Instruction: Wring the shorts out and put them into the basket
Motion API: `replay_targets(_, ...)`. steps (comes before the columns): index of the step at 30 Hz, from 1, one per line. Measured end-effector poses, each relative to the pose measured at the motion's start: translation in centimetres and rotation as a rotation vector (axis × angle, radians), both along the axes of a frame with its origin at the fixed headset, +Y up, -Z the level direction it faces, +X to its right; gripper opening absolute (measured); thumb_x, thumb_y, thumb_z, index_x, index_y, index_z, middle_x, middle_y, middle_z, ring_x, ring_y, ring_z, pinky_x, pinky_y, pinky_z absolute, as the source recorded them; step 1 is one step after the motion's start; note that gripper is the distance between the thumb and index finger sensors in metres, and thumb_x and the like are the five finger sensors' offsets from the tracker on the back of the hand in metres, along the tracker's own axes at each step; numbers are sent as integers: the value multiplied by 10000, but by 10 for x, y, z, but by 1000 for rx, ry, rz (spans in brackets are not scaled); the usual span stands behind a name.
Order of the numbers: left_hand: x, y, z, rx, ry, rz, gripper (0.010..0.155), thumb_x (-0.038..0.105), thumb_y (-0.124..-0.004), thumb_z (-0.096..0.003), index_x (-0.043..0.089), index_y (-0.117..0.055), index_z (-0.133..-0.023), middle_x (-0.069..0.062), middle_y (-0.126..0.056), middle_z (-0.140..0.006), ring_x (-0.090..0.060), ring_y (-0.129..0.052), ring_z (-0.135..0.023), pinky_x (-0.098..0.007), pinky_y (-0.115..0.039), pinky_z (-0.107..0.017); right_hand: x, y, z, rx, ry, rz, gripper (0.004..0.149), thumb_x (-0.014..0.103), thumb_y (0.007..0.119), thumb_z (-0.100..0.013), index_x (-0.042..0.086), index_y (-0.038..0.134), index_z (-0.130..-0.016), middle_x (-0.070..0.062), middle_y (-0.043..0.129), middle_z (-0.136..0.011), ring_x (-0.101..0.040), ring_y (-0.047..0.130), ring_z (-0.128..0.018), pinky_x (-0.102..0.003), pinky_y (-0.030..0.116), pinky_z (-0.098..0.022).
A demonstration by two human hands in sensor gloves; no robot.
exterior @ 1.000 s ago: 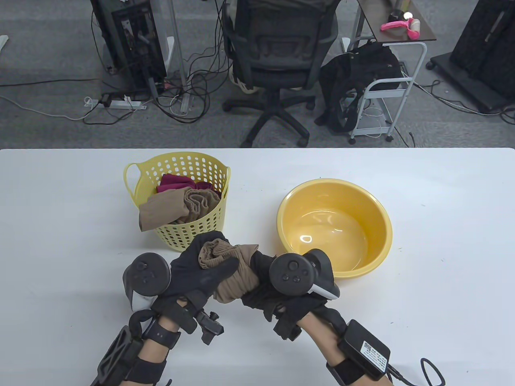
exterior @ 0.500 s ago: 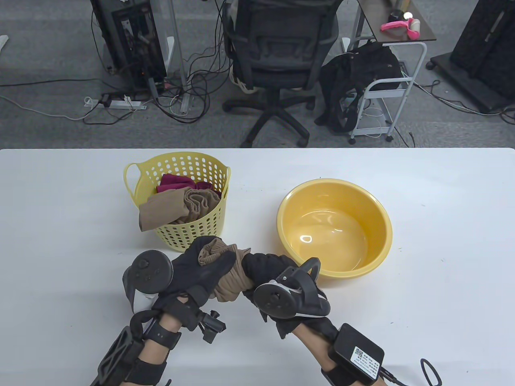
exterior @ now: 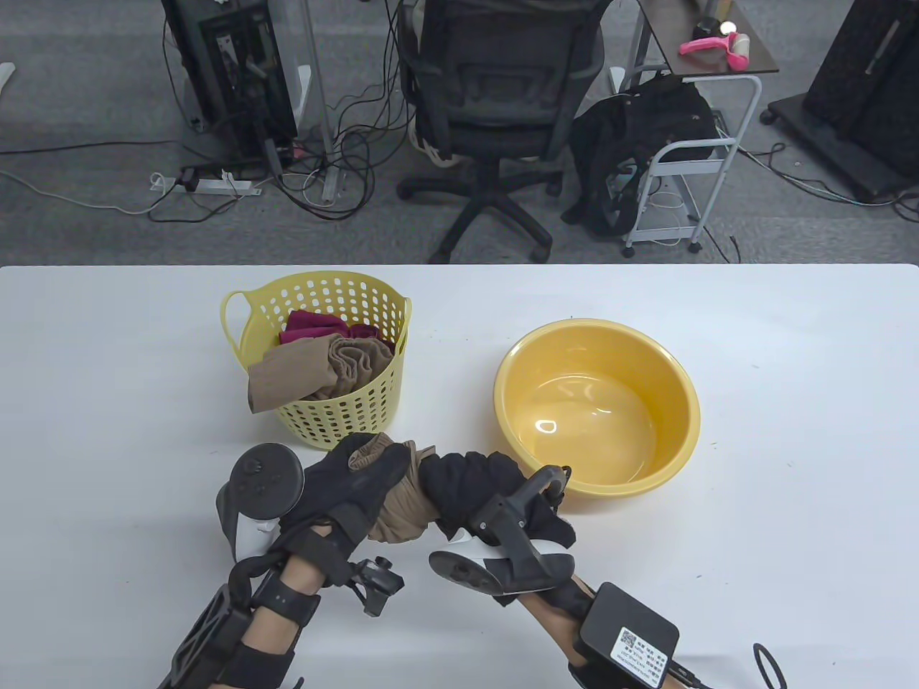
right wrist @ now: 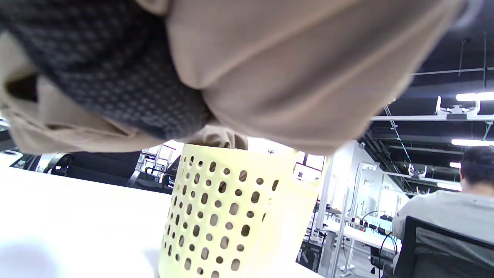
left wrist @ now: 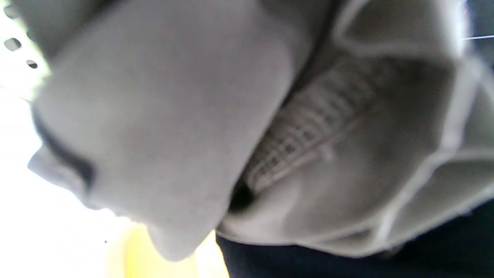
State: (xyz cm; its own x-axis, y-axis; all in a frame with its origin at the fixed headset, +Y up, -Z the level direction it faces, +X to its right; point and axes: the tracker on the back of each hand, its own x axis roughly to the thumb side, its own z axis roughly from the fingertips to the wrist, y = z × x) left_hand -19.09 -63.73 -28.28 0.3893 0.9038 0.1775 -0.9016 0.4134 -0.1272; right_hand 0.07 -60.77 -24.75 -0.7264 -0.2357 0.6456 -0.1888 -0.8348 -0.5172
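Gripping tan shorts [exterior: 402, 506], left hand [exterior: 344, 484], right hand [exterior: 470, 491], white table [exterior: 790, 430], grey office floor [exterior: 86, 230]

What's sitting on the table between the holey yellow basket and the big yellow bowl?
Nothing. In the table view, the stretch of white table between the basket and the bowl is bare; both hands wring the tan shorts nearer the front edge.

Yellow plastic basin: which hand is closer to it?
Right. The right hand sits just off the yellow plastic basin, beside its near-left rim; the left hand is further left, gripping the same tan shorts.
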Motion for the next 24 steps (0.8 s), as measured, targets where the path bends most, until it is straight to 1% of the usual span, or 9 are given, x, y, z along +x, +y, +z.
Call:
replay_targets(5,0,0,0,-7,-1,5,598,550,-789,-603,20,-721,-871,-201,-987,-594,-267,-1140,-312,-458,-946,-264,0,0,0,18,2,10,694,388,1024,-353,30,669,-831,-11,901,-596,-112,959,-288,-264,841,-184)
replay_targets(13,1,-1,-1,-4,-4,0,607,563,-779,-602,26,-713,-876,-197,-983,-604,-266,-1137,-323,-461,-940,-274,1,-1,0,7,-3,8,702,399,1026,-350,36,669,-833,-9,902,-598,-111,961,-289,-261,843,-186)
replay_targets(20,3,-1,0,14,-9,-20,619,571,-771,-603,27,-696,-889,-200,-970,-630,-283,-1129,-352,-478,-925,-302,4,-3,-2,-21,-4,-3,715,406,1029,-347,41,662,-839,-10,901,-605,-114,963,-293,-262,843,-192)
replay_targets(24,4,-1,0,34,-10,-35,625,578,-764,-603,33,-684,-898,-200,-961,-646,-289,-1123,-371,-486,-916,-320,6,-4,-5,-60,-11,-26,722,408,1032,-341,45,661,-843,-9,902,-606,-118,964,-295,-263,843,-194)
